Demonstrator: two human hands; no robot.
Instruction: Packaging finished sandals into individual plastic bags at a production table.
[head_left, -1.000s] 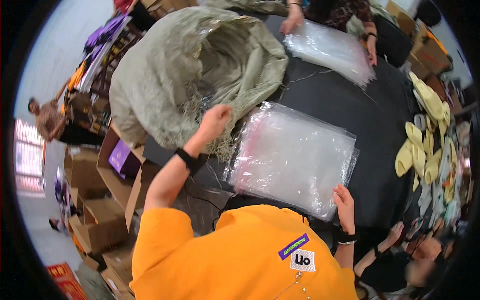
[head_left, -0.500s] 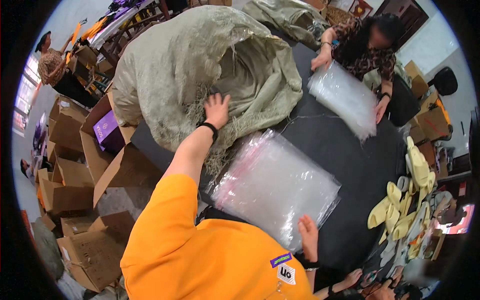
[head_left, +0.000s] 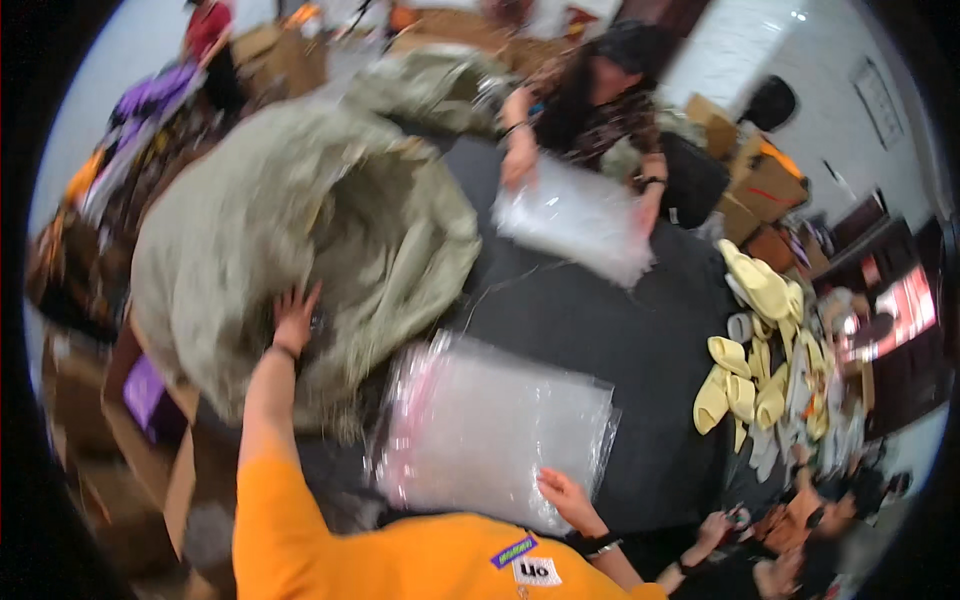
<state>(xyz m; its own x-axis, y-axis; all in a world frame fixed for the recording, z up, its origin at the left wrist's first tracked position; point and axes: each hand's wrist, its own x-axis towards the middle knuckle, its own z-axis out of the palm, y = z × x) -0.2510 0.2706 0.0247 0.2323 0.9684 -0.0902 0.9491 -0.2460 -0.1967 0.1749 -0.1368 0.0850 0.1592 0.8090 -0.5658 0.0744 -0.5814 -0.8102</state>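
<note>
My left hand (head_left: 295, 318) reaches forward with fingers spread against the frayed lower rim of a large grey-green woven sack (head_left: 220, 215). The sack lies on its side, its mouth gaping toward the right; the depth of its inside is in shadow. In front of me on the dark table lies a flat stack of clear plastic bags (head_left: 490, 415) with a pinkish band along its left side. My right hand (head_left: 568, 498) is at the near right part of that stack, its fingers loosely extended and holding nothing visible.
Across the dark table (head_left: 540, 305), a co-worker holds another bundle of clear bags (head_left: 575, 220) with both hands. Pale yellow slippers (head_left: 750, 385) are heaped at the right. Cardboard boxes (head_left: 110, 480) crowd the left, and a second woven sack (head_left: 430, 90) lies behind. Other people's hands show at lower right.
The whole view has swung, moving the table and sacks left and the front stack lower. My left hand stays at the sack's mouth, slightly deeper; my right remains by the bags. The picture is blurrier.
</note>
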